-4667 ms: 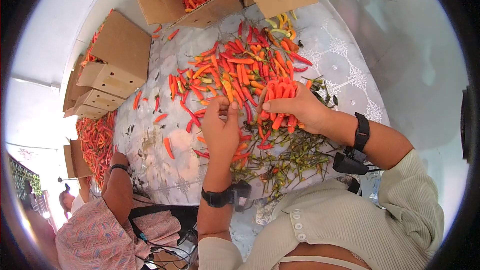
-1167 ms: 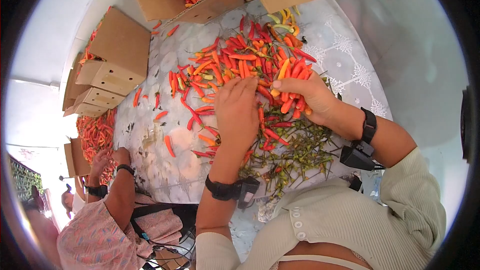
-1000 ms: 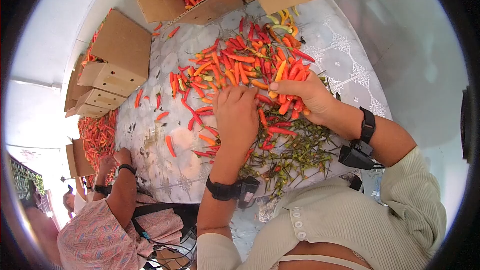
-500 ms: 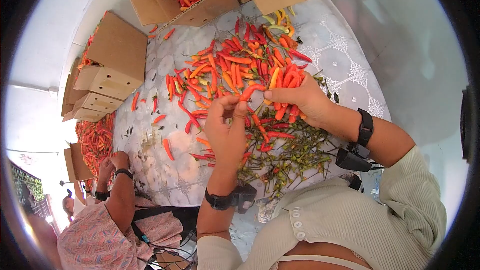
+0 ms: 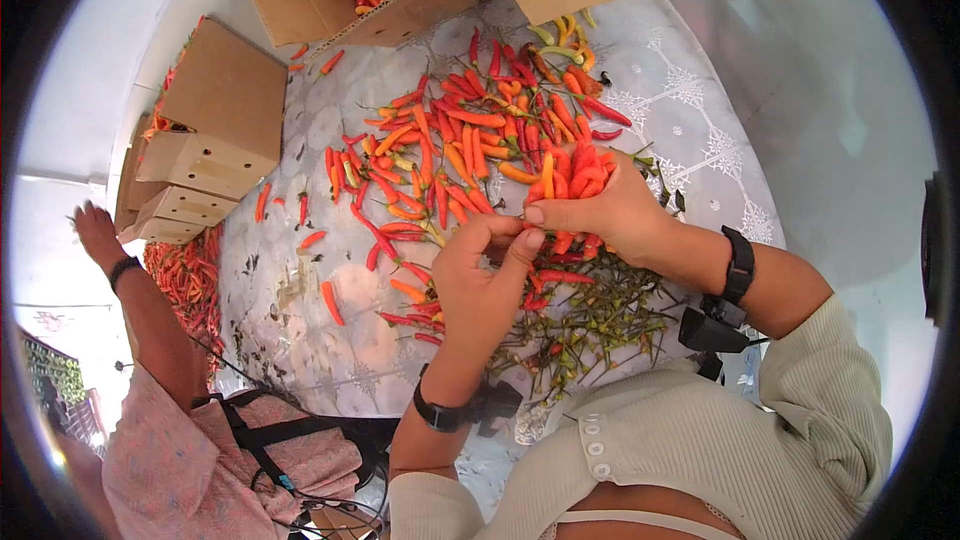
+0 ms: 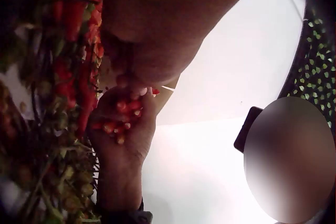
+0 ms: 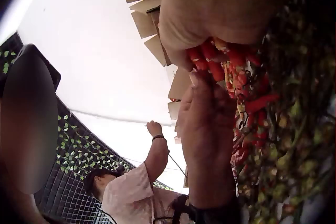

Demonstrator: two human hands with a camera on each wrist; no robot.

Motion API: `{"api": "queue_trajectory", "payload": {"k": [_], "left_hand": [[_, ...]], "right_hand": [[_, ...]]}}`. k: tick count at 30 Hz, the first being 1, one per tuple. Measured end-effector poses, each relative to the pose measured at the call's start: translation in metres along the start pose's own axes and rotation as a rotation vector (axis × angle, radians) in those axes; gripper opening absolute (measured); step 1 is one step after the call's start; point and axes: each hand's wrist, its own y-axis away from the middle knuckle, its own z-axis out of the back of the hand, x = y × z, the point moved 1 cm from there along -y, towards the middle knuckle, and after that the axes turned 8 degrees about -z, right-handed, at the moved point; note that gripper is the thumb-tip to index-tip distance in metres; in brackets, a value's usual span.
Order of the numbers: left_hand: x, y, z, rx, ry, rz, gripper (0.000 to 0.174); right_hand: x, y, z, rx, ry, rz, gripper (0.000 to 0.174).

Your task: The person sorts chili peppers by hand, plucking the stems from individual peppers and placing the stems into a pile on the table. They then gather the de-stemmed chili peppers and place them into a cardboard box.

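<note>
My right hand grips a bunch of red and orange chili peppers, its thumb laid across them. Fingertips of my left hand meet that thumb, pinching a small red chili pepper that is mostly hidden between them. In the left wrist view, cut-looking chili ends poke out of the right palm, and a thin pale stem sticks out by the fingertips. Beyond the hands spreads a pile of red and orange chilies. Below them lies a heap of green stems.
Cardboard boxes holding chilies stand at the left, and another open box stands at the back. A heap of red chilies lies at the far left. Another person's raised arm is beside it. Yellow chilies lie at the back.
The red chili my left hand held up has gone from sight between the fingertips, and that hand has moved right against the bunch. The other person's arm has lifted toward the boxes.
</note>
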Motion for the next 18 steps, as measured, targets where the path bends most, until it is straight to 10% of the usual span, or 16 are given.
{"api": "queue_trajectory", "payload": {"k": [18], "left_hand": [[0.0, -0.002, 0.004, 0.005, -0.107, -0.2, 0.025]], "right_hand": [[0.005, 0.002, -0.001, 0.116, -0.174, -0.096, 0.019]]}}
